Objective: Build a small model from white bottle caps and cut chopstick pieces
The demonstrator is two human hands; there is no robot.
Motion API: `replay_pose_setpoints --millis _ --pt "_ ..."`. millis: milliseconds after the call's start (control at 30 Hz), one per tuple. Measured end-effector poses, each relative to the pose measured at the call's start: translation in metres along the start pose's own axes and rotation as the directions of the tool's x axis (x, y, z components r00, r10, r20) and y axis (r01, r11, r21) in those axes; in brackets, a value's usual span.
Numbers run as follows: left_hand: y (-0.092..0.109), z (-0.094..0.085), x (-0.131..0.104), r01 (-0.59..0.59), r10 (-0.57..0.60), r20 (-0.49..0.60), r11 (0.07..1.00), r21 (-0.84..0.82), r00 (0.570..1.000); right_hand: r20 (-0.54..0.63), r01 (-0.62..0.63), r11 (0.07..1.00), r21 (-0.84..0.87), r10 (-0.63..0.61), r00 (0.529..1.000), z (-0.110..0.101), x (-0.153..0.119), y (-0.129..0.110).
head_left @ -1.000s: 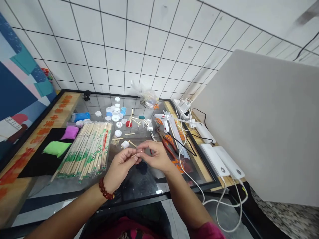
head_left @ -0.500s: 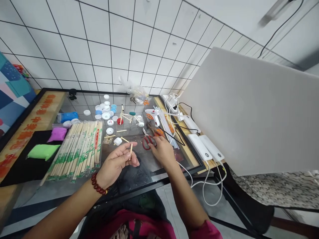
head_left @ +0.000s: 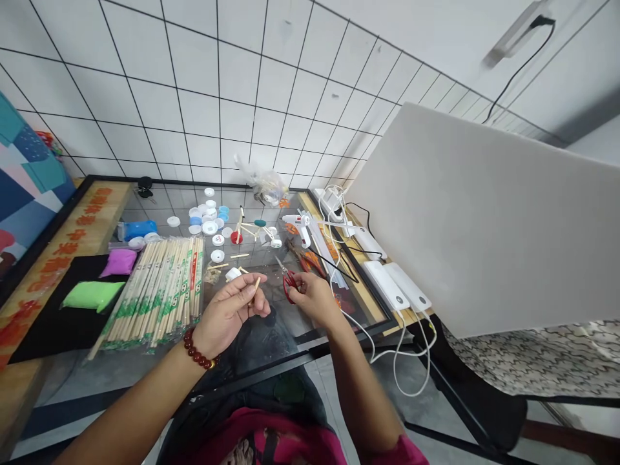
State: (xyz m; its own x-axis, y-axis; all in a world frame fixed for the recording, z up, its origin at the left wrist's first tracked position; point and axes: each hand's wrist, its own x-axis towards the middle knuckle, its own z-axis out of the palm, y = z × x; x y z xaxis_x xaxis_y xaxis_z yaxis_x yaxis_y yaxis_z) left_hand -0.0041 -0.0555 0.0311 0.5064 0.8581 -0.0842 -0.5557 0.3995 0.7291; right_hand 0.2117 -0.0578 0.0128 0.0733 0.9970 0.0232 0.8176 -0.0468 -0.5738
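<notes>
My left hand [head_left: 236,302] pinches a short piece of wooden stick [head_left: 257,283] between thumb and forefinger, with the other fingers curled below. My right hand [head_left: 312,298] is closed around the red handles of a pair of scissors [head_left: 289,281], whose metal blades point up and left, away from me. Just beyond my left hand lies a white bottle cap [head_left: 233,274] with a stick against it. Farther back, a small frame of joined sticks [head_left: 249,228] stands near a red cap [head_left: 236,237]. Pliers with orange-red handles [head_left: 311,261] rest just beyond my right hand.
Wrapped chopsticks [head_left: 157,294] lie on the left by green [head_left: 92,295] and purple clay packs [head_left: 121,262]. White and blue caps [head_left: 209,227] cluster at the back. A white glue gun [head_left: 302,227], its cord and white power banks [head_left: 386,284] occupy the right side.
My right hand has taken hold of the scissors and raised them slightly, turning their handles. The stick in my left hand has tilted, and the view has shifted a little.
</notes>
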Motion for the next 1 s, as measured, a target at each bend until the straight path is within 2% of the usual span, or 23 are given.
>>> replay_pose_setpoints --millis 67,133,200,267,367,467,600,667,767,1000 --pt "-0.001 0.001 -0.001 -0.028 0.028 -0.009 0.999 0.032 1.000 0.003 0.028 0.937 0.348 -0.031 1.000 0.001 -0.009 0.000" --pt "-0.003 0.002 -0.001 -0.071 0.074 -0.028 0.995 0.076 0.997 -0.021 0.073 0.798 0.598 -0.075 0.997 0.004 -0.012 -0.005" --pt "-0.006 0.002 0.001 -0.115 0.122 -0.046 0.984 0.135 0.991 -0.064 0.129 0.695 0.707 -0.118 0.991 0.009 -0.008 -0.012" --pt "-0.008 0.001 0.003 -0.148 0.165 -0.067 0.968 0.204 0.984 -0.113 0.190 0.674 0.714 -0.157 0.981 0.014 0.002 -0.018" --pt "-0.009 -0.003 0.007 -0.210 0.259 -0.120 0.925 0.316 0.958 -0.238 0.310 0.763 0.568 -0.208 0.949 0.022 0.015 -0.019" --pt "-0.009 -0.009 0.008 -0.276 0.384 -0.169 0.850 0.449 0.908 -0.339 0.405 0.868 0.289 -0.303 0.891 0.025 0.018 -0.015" --pt "-0.009 -0.013 0.005 -0.286 0.490 -0.154 0.704 0.650 0.858 -0.357 0.500 0.864 -0.059 -0.486 0.798 0.022 0.012 -0.009" --pt "-0.009 -0.013 0.003 -0.289 0.510 -0.129 0.658 0.696 0.851 -0.320 0.499 0.853 -0.153 -0.521 0.791 0.018 0.009 -0.009" --pt "-0.009 -0.012 0.003 -0.318 0.543 -0.081 0.598 0.736 0.836 -0.246 0.482 0.848 -0.218 -0.526 0.814 0.015 0.007 -0.011" --pt "-0.009 -0.014 0.006 -0.353 0.647 0.020 0.388 0.851 0.762 -0.177 0.503 0.816 -0.284 -0.560 0.809 0.018 0.005 -0.016"
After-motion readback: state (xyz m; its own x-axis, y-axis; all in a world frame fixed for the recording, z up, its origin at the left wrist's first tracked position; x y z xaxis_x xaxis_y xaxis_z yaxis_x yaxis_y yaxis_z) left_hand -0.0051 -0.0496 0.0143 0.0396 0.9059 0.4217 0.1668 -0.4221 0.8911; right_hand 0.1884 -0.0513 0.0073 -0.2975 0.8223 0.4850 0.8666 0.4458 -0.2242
